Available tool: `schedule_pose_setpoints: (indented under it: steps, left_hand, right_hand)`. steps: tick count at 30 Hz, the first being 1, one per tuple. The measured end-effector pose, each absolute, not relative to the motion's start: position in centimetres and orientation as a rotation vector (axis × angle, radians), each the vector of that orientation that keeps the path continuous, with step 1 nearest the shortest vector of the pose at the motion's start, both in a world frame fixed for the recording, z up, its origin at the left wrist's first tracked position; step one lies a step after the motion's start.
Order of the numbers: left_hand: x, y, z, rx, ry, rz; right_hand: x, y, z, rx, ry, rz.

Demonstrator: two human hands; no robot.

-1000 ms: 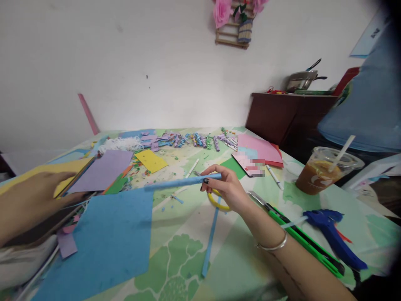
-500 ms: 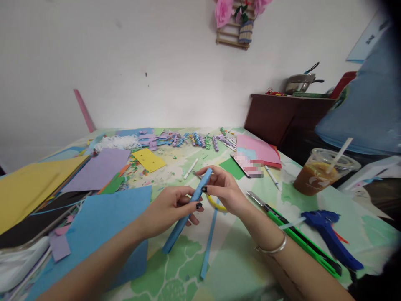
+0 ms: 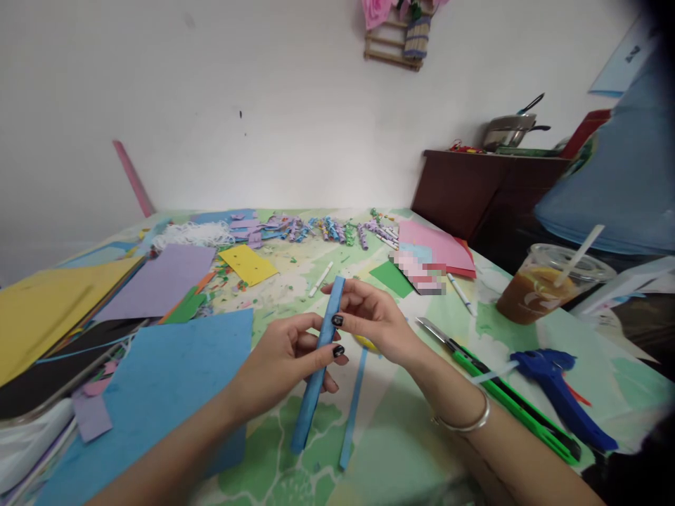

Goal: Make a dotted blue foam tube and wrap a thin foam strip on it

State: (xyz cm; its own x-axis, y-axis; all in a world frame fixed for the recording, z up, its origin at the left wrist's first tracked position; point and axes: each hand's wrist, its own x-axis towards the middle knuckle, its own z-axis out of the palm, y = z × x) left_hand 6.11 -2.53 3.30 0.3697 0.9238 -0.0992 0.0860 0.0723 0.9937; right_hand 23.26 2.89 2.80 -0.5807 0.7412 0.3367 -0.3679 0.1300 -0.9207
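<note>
Both hands hold a long, narrow rolled or folded strip of blue paper (image 3: 311, 407), tilted with its upper end leaning right. My left hand (image 3: 292, 351) pinches its middle between thumb and fingers. Higher up, near the top end, my right hand (image 3: 369, 316) grips it the same way. Under the right hand lies a yellow ring-like piece (image 3: 365, 343), partly hidden. A thin flat blue paper strip (image 3: 353, 414) rests on the table just right of the held paper. Left of my left hand is a large blue paper sheet (image 3: 174, 386).
A green utility knife (image 3: 517, 393) with its blade out and a blue glue gun (image 3: 564, 393) lie on the right. Behind them stands a drink cup (image 3: 538, 292). Yellow sheets (image 3: 58, 302) cover the far left; curled paper pieces (image 3: 327, 228) line the back, beside the wall.
The blue rolled paper has turned more upright, its top moving left and its lower end right. Both hands keep their hold on it. The view has shifted slightly.
</note>
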Motion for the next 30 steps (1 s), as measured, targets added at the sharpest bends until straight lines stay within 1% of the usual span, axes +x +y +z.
schedule_pose_setpoints:
  steps: [15, 21, 24, 28, 30]
  left_hand:
    - [6.2, -2.6, 3.1, 1.291, 0.960, 0.829]
    - [6.2, -2.6, 2.9, 1.357, 0.984, 0.852]
    - [6.0, -2.6, 2.7, 1.368, 1.001, 0.844]
    - [5.6, -2.4, 2.6, 1.357, 1.012, 0.856]
    - [5.4, -2.4, 2.7, 1.328, 0.995, 0.882]
  right_hand:
    - [23.3, 3.3, 2.1, -0.304, -1.495, 1.693]
    - [23.2, 3.1, 2.3, -0.375, -1.539, 1.639]
    - [23.3, 3.4, 2.1, -0.504, -1.663, 1.454]
    - [24.2, 3.4, 2.4, -0.740, -1.844, 0.959]
    - [25.5, 2.4, 3.3, -0.860, -1.799, 0.798]
